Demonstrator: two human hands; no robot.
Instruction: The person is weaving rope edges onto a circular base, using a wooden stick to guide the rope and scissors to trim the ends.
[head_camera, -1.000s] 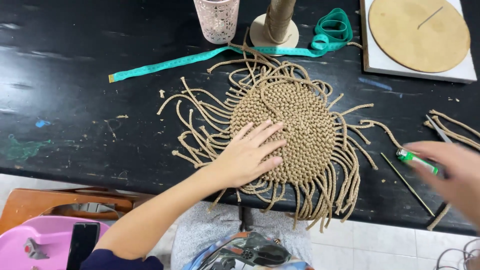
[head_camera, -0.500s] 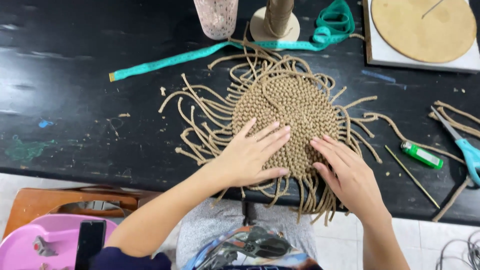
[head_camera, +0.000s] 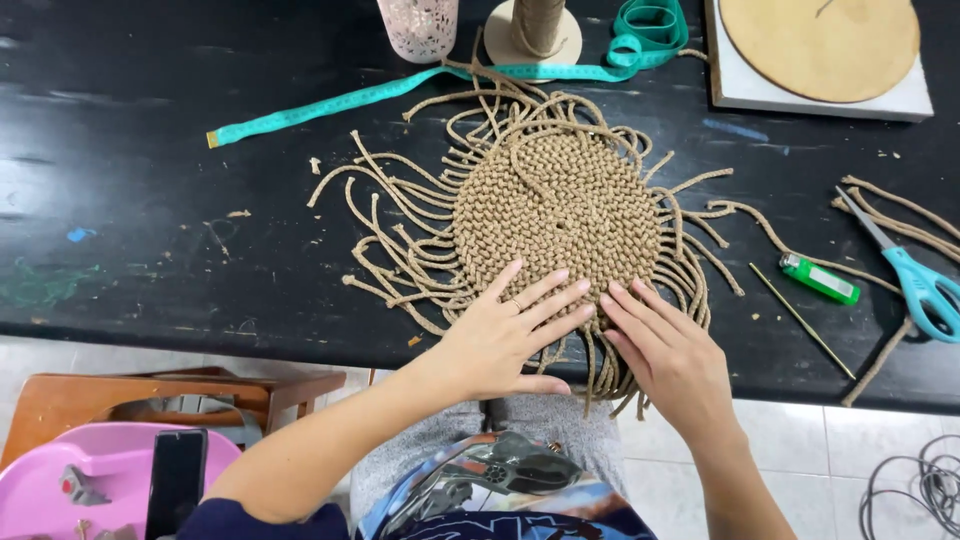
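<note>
Where hands flatten a woven mat (head_camera: 555, 210): scuffed black table (head_camera: 150, 200), tiled floor (head_camera: 870, 440).

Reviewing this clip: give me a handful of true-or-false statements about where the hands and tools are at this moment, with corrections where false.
1. Both hands lie flat on the round woven jute-cord mat. True: the left hand and right hand rest palm down on its near edge.
2. The right hand holds the small green lighter. False: it lies on the black table, right of the mat.
3. The blue-handled scissors lie at the table's right edge. True.
4. The teal measuring tape is coiled on the mat. False: it stretches across the table behind the mat.
5. The round wooden disc rests on the mat. False: it sits on a white board at the far right.
</note>
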